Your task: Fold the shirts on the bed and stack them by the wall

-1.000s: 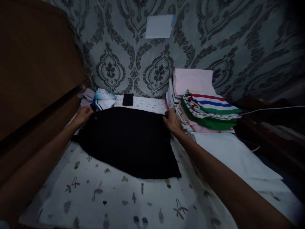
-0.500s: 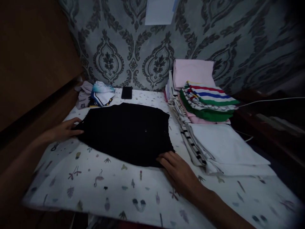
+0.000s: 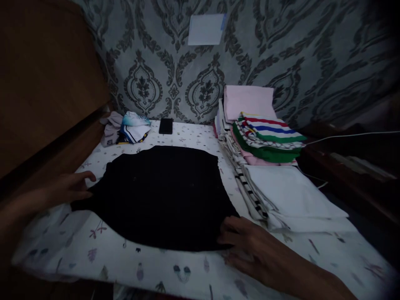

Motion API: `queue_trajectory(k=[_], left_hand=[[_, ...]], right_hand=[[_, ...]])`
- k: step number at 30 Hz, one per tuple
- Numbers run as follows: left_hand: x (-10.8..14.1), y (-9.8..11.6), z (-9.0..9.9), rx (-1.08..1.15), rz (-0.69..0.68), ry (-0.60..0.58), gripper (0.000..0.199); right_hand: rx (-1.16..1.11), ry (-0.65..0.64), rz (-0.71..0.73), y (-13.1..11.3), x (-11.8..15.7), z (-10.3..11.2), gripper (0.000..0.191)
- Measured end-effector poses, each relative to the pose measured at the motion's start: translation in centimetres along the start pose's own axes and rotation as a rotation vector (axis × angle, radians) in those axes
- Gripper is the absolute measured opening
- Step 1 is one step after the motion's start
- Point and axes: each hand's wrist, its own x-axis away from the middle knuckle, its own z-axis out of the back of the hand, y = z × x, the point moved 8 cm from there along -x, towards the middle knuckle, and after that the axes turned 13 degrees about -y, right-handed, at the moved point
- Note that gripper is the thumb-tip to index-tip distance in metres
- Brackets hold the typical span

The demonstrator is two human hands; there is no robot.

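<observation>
A black garment [image 3: 162, 200] lies spread on the patterned white cloth in the middle of the view. Its exact kind is hard to make out in the dim light. Beside its narrow left end is my left hand [image 3: 73, 187], with thumb and fingers apart and the lower fingertip touching the fabric. My right hand [image 3: 250, 241] has its fingers curled on the garment's near right corner, pinching the edge. Part of that corner is hidden under the fingers.
On the right stand stacks of folded clothes: a white folded cloth [image 3: 293, 193], striped and green pieces [image 3: 271, 129], and a pink one [image 3: 250, 102]. Crumpled clothes [image 3: 133, 127] and a dark flat object [image 3: 166, 126] lie at the back. Wooden furniture [image 3: 46, 75] borders the left.
The black garment has moved nearer to me and spread wider. Both hands have come closer. The left fingers have parted, and the garment's left end now extends below that hand.
</observation>
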Motion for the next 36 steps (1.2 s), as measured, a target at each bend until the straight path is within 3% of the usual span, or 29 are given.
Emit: queue_trajectory(k=[2, 4, 7, 10, 13, 15, 17, 19, 22, 23, 25, 28, 31, 33, 36], left_hand=[[-0.3, 3.2, -0.9, -0.145, -0.037, 0.029, 0.045], [-0.1, 8.5, -2.4, -0.199, -0.251, 0.081, 0.043], [1.5, 16.0, -8.0, -0.221, -0.665, -0.213, 0.037], [4.3, 18.3, -12.0, -0.32, -0.792, -0.498, 0.053], [6.2, 17.1, -11.8, -0.27, -0.674, -0.649, 0.047], [6.3, 15.8, -10.1, -0.144, -0.557, -0.718, 0.029], [4.6, 14.1, -7.8, -0.023, -0.452, -0.714, 0.022], [0.9, 11.8, -5.1, 0.048, -0.353, -0.567, 0.029], [-5.9, 7.1, 0.4, 0.058, -0.193, 0.002, 0.043], [-7.8, 5.8, 1.2, 0.02, -0.136, 0.087, 0.043], [-11.1, 4.2, 0.7, -0.031, -0.042, 0.043, 0.041], [-13.4, 4.4, -1.2, -0.014, -0.057, -0.149, 0.035], [-12.8, 6.0, -0.7, 0.18, -0.2, -0.146, 0.032], [-12.1, 6.2, 0.3, 0.351, -0.255, -0.1, 0.037], [-11.9, 5.0, 0.2, 0.494, -0.214, -0.153, 0.041]], right_hand=[[-0.022, 0.029, 0.002, -0.6, -1.0, 0.4, 0.026], [-0.042, 0.052, 0.027, -1.8, -2.7, 0.5, 0.028], [-0.05, -0.018, 0.088, -3.6, -5.0, -0.7, 0.027], [-0.127, -0.15, 0.099, -4.1, -5.3, -2.8, 0.027], [-0.302, -0.272, 0.079, -3.4, -4.2, -4.1, 0.023], [-0.422, -0.342, 0.103, -3.2, -3.7, -4.2, 0.022], [-0.502, -0.39, 0.15, -3.5, -4.1, -3.8, 0.025], [-0.508, -0.401, 0.197, -4.5, -5.4, -3.2, 0.028], [-0.369, -0.349, 0.23, -6.9, -8.9, -2.9, 0.035], [-0.301, -0.324, 0.241, -7.9, -10.4, -3.1, 0.04], [-0.151, -0.277, 0.292, -10.4, -13.5, -3.9, 0.053], [0.116, -0.195, 0.388, -13.9, -17.9, -5.6, 0.059], [0.306, -0.1, 0.415, -15.5, -20.5, -6.8, 0.023], [0.325, -0.079, 0.427, -15.7, -21.1, -7.1, 0.019], [0.281, -0.068, 0.437, -15.3, -20.9, -7.0, 0.016]])
